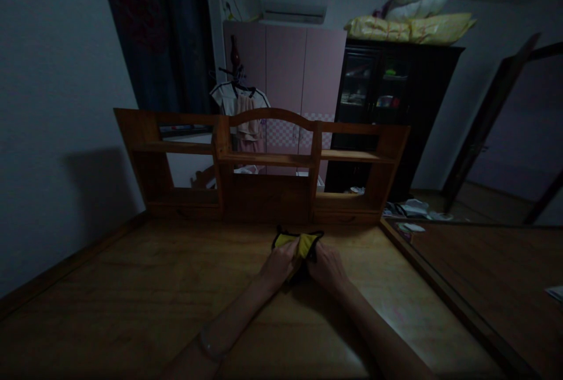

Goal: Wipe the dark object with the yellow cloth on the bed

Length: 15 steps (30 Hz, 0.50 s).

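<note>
Both of my hands grip a small yellow cloth item with black edging [308, 244], just above the wooden bed board. My left hand [279, 261] is closed on its left part, and my right hand [328, 263] is closed on its right side. Between the hands the yellow fabric bunches up, and a dark part hangs below it. The room is dim, so I cannot make out what kind of item it is. A clear band circles my left wrist.
The wooden board [176, 274] has a raised edge on the right. Ahead stands a wooden headboard with shelves [268, 160]. A wall is close on the left. Behind are a pink wardrobe [285, 69], a black cabinet [373, 81] and hanging clothes [224, 97].
</note>
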{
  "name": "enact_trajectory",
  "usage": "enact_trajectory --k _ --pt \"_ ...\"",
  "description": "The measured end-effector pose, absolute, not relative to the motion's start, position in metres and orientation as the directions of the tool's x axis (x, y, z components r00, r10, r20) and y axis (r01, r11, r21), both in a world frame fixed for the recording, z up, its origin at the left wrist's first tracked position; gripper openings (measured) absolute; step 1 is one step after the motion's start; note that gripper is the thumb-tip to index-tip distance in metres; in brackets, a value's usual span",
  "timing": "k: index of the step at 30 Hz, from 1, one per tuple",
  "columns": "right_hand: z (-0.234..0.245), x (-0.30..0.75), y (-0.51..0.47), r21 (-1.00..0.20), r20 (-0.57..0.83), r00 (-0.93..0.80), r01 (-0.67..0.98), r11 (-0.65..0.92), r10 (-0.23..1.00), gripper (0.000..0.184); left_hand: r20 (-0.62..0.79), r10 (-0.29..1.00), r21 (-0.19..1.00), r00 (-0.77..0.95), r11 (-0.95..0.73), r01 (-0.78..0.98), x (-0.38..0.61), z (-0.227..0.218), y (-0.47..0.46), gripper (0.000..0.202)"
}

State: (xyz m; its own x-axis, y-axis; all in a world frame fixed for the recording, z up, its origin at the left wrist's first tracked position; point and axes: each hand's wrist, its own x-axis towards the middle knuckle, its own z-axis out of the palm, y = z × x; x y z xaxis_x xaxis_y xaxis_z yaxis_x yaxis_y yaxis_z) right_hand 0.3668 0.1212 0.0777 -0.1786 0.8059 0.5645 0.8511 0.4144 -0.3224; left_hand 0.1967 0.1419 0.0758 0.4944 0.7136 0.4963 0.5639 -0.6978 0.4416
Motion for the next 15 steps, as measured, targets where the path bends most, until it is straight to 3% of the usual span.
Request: enact_trajectory --k 4,10,15 --pt "0.0777 0.3660 0.1214 -0.361 0.581 -0.148 0.835 0.416 0.800 0.023 0.515 0.736 0.555 0.439 -0.677 0.484 0.1987 0.0779 0.1434 0.049" --pt "0.0732 0.3640 0.1259 -0.635 0.552 0.033 0.665 0.394 0.833 0.025 0.462 0.828 0.720 0.318 -0.559 0.411 0.2037 0.0827 0.1430 0.043" --pt "0.0744 0.3620 0.1286 -0.751 0.504 0.073 0.530 0.394 0.861 0.027 0.465 0.842 0.776 0.275 -0.537 0.332 0.2070 0.0834 0.1416 0.039"
